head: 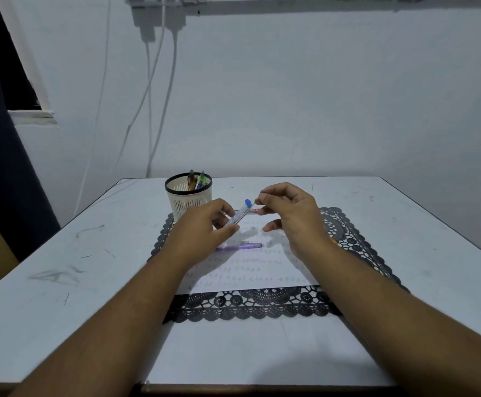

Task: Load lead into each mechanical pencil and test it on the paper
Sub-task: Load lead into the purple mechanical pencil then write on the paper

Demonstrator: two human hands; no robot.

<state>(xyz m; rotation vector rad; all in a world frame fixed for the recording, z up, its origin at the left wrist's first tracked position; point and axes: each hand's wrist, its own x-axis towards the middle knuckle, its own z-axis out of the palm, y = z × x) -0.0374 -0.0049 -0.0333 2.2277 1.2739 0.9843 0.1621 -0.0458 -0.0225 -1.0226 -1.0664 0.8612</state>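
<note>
My left hand (205, 224) grips a clear lead tube (238, 214) with a blue cap (248, 202), tilted up to the right above the paper. At the tube's capped end my right hand (288, 213) pinches a thin lead (254, 202) between thumb and forefinger. A purple mechanical pencil (240, 247) lies on the white paper (256, 270), just below my hands. The paper carries rows of small pencil marks. A pinkish pencil (250, 211) lies partly hidden behind the tube and my fingers.
A cream basket-style holder (188, 200) with several pens stands at the back left of the paper. A black lace mat (250, 308) lies under the paper on the white table (61, 282). Cables hang down the wall behind.
</note>
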